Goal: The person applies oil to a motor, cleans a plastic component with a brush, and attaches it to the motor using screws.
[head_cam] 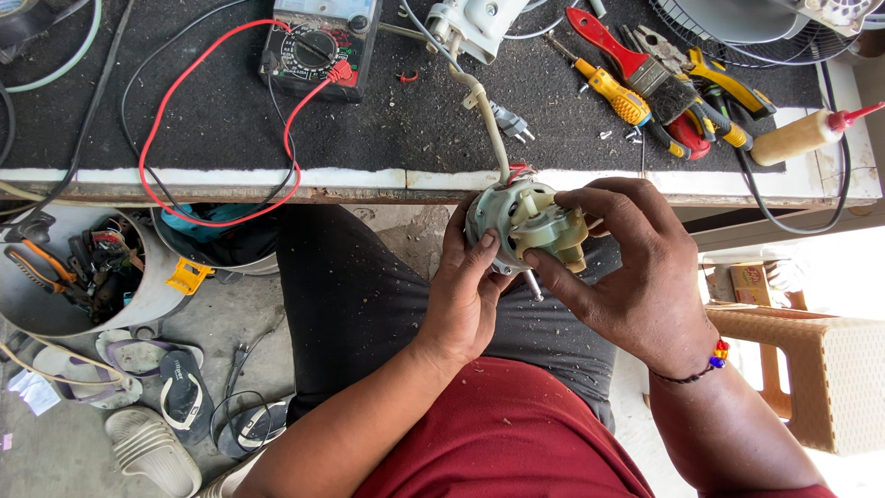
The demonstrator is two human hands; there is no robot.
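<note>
A small grey electric fan motor [521, 221] with a pale plastic gearbox and a short steel shaft is held over my lap, just in front of the workbench edge [277, 180]. My left hand [470, 295] grips it from below and the left, thumb on the casing. My right hand [631, 267] holds its right side, fingers curled over the top and thumb near the shaft. A cream cable [489, 120] runs from the motor up onto the bench.
The dark bench top carries a multimeter [318, 41] with red and black leads, screwdrivers and pliers [664, 88], a paintbrush, a glue bottle [802, 134] and a fan guard. A white bucket of tools [78, 272] and sandals stand at left, a woven stool [811, 369] at right.
</note>
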